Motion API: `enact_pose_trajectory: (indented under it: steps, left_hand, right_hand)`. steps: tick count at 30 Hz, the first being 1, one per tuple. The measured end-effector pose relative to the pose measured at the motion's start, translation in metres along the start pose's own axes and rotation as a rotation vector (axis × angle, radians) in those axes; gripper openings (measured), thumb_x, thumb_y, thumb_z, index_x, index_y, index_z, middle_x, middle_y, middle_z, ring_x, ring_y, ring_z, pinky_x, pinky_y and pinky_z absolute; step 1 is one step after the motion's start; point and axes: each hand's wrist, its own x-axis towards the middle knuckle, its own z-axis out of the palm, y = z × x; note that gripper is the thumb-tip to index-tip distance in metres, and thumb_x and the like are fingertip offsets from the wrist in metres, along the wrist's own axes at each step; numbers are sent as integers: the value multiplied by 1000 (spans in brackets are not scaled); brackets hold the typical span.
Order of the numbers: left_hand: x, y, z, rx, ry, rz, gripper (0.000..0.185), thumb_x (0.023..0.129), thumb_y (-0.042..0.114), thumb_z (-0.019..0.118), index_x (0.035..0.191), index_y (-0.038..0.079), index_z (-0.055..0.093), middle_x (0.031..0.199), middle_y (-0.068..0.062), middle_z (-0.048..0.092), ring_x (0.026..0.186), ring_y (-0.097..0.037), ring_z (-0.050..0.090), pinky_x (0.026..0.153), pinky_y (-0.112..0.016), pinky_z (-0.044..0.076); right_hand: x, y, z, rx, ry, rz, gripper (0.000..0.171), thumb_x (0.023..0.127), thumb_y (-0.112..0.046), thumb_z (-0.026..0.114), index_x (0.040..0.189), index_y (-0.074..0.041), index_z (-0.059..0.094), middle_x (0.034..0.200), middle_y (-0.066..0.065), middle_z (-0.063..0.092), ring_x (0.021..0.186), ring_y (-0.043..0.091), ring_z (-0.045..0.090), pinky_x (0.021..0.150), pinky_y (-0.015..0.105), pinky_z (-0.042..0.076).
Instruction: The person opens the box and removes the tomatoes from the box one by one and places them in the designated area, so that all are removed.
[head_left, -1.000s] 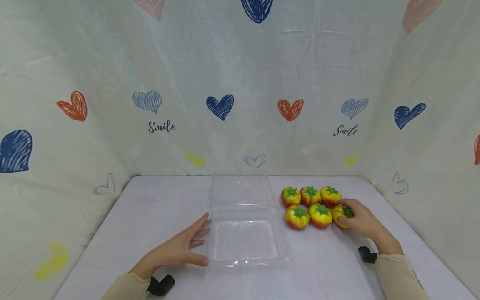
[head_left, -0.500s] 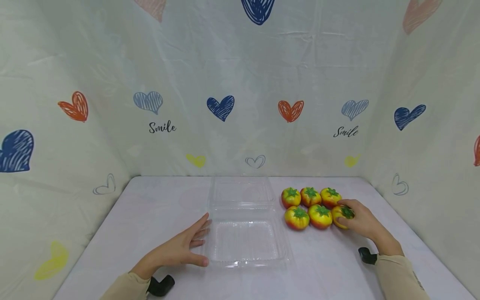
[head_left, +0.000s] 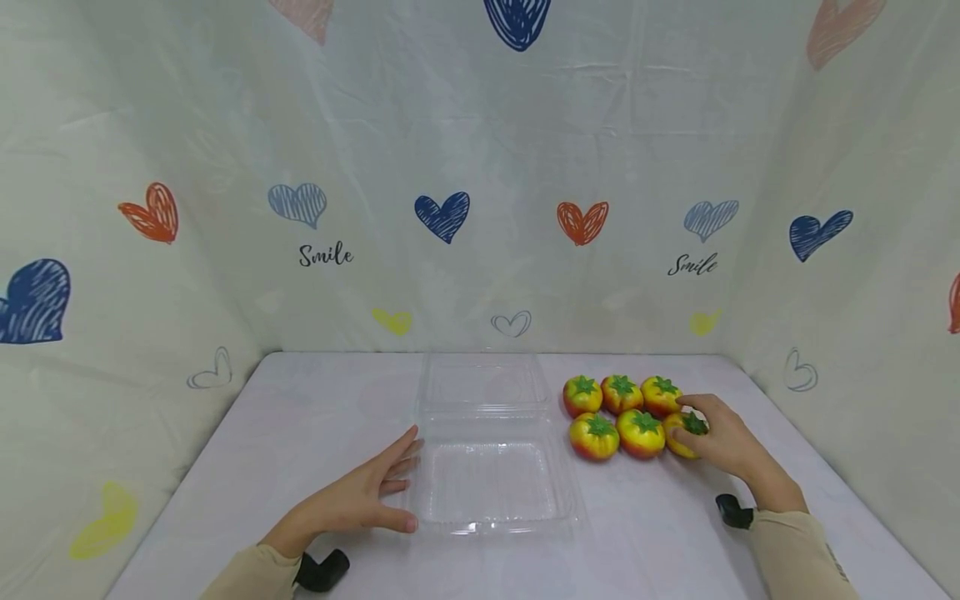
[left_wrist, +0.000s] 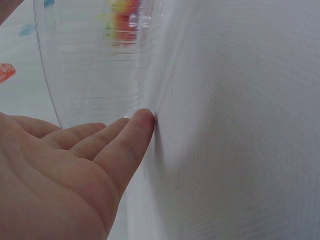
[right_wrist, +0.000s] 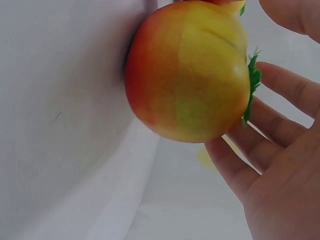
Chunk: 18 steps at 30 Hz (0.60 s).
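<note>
A hinged clear plastic box (head_left: 491, 479) lies in the middle of the table, its lid (head_left: 483, 383) folded back. My left hand (head_left: 360, 496) rests at the box's left side with fingers extended and thumb spread; in the left wrist view its fingertips (left_wrist: 144, 120) are right at the box wall. On the right, my right hand (head_left: 723, 437) is spread around the front right toy tomato (right_wrist: 192, 75), yellow and red with a green leafy top. Seen from the right wrist, the fingers lie loosely along it and the thumb stands apart from it. The tomato sits on the table.
Several more toy tomatoes stand close together in two rows, among them a front left one (head_left: 594, 437) and a back right one (head_left: 661, 396). The white table (head_left: 330, 400) ends at a hanging heart-printed curtain (head_left: 360, 283) behind and at both sides.
The right hand's fingers have loosened slightly and shifted a little on the front right toy tomato. The left hand and the box stay where they were.
</note>
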Motion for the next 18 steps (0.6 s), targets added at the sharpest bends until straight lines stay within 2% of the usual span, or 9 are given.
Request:
enact_pose_trajectory:
  steps: [11,18]
  left_hand:
    - [3,-1,-1,2,-4,3,110,80,25,79,154,9,-2,157,-19,13,136,-39,33,106,-40,38]
    - [4,1,-2,28,18,6,107,83,24,77,153,7,-1,157,-21,13,136,-41,32,106,-41,38]
  right_hand:
    - [0,-15,-1,-24,25,-19,62,88,-41,66,130,1,50,137,28,39,122,48,37,97,71,31]
    - [2,-20,-6,-55,51,-69,56,89,-38,65,128,1,52,133,25,43,120,45,41,98,68,33]
